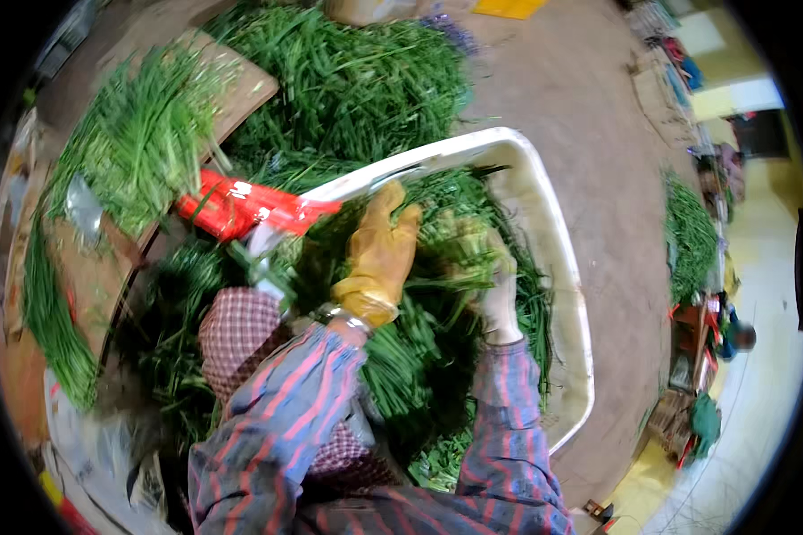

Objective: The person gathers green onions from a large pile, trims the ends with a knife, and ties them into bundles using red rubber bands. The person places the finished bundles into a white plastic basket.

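My left hand (378,257), in a yellow rubber glove, is over the near-left part of a white plastic tub (579,314). Its thumb and fingers are apart, and nothing shows between them. Ungloved and blurred by motion, my right hand (500,291) grips a bunch of long green chive-like leaves (458,247) over the tub. More of these greens (398,354) lie inside. My right fingers are partly hidden by the bunch. Red plastic wrap (241,207) lies at the tub's left rim, near my left hand.
A large heap of greens (348,87) lies on the floor beyond the tub. On the left, a wooden board (247,83) carries another pile of greens (140,140). Further greens (689,234) and boxes (662,100) line the wall at right. My checked-cloth knee (241,334) is beside the tub.
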Demonstrator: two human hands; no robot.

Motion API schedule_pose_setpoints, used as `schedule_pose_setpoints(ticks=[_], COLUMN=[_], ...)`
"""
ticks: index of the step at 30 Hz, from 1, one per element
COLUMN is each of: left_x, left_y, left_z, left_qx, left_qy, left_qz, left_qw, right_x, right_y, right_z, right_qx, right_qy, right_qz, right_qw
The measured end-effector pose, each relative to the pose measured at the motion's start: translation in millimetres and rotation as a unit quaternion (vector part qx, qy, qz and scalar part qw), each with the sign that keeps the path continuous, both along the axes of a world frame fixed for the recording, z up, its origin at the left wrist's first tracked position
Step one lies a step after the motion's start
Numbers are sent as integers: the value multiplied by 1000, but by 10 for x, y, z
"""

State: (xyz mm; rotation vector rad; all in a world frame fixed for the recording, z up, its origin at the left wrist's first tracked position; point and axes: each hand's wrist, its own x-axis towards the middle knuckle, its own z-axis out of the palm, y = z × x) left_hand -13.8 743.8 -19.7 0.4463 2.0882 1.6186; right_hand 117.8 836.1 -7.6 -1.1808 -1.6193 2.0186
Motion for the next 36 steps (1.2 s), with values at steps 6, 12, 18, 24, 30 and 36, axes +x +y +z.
schedule_pose_setpoints(ticks=[6,12,18,24,30,36], left_x=[-177,-5,46,-214,-339,-66], left_y=[55,-45,-138,49,116,68], left_z=[-342,-622,-415,-489,-617,-810], left_qx=[194,331,269,313,454,419], left_qy=[-322,-451,-197,-323,-393,-439], left_qz=[-125,-35,-25,-34,-200,-175], left_qw=[918,828,942,892,774,775], right_x=[-92,-279,-414,-335,-135,-213], right_y=[89,127,219,40,2,-73], right_z=[-266,-349,-269,-703,-140,-138], right_qx=[386,525,284,358,432,465], right_qy=[16,-177,-87,-29,-39,-176], right_qz=[168,330,377,263,260,322], right_qw=[907,765,877,896,863,806])
